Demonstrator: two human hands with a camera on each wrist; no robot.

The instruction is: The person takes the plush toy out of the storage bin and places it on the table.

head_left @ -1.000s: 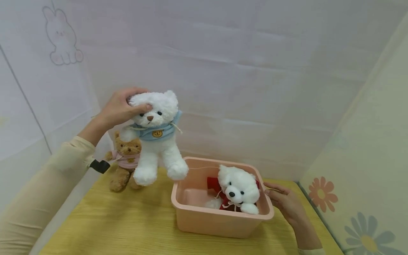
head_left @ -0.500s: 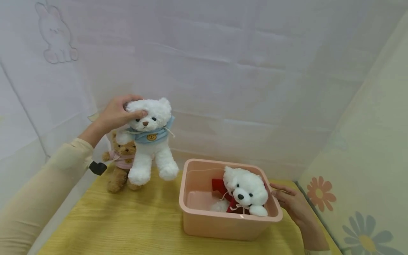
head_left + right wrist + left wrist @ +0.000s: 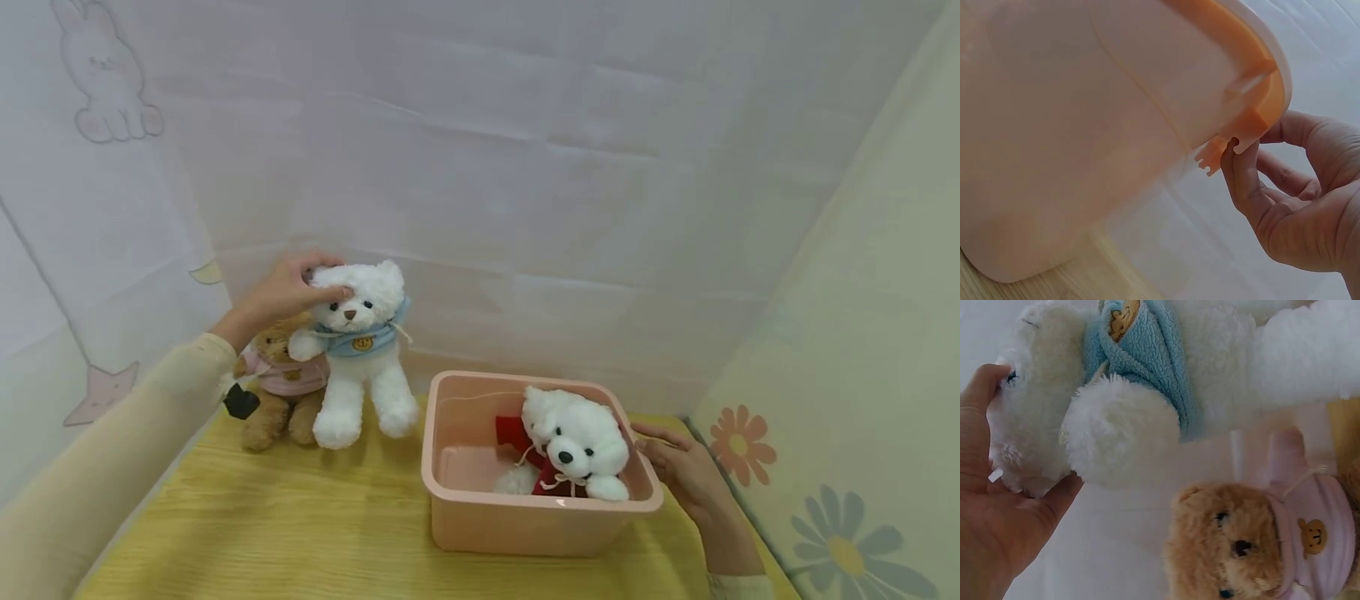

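Note:
My left hand (image 3: 288,290) grips the head of a white teddy bear in a blue hoodie (image 3: 362,354), which hangs upright with its feet at or just above the yellow table (image 3: 285,525). In the left wrist view the left hand (image 3: 997,506) wraps round the white bear's (image 3: 1147,381) head. Right behind it sits a brown teddy bear in a pink top (image 3: 279,392) (image 3: 1241,550). A pink plastic bin (image 3: 525,525) holds a white bear in a red top (image 3: 576,442). My right hand (image 3: 678,471) rests at the bin's right rim; the right hand's (image 3: 1291,194) thumb touches under the bin's (image 3: 1085,125) lip.
White padded walls close in the back and left, one with a rabbit drawing (image 3: 101,79). A pale green wall with flower prints (image 3: 862,550) stands on the right. Bare tabletop lies in front of the bears and the bin.
My left hand has lowered the blue-hoodie bear from beside the bin down next to the brown bear. The right hand has stayed at the bin's rim.

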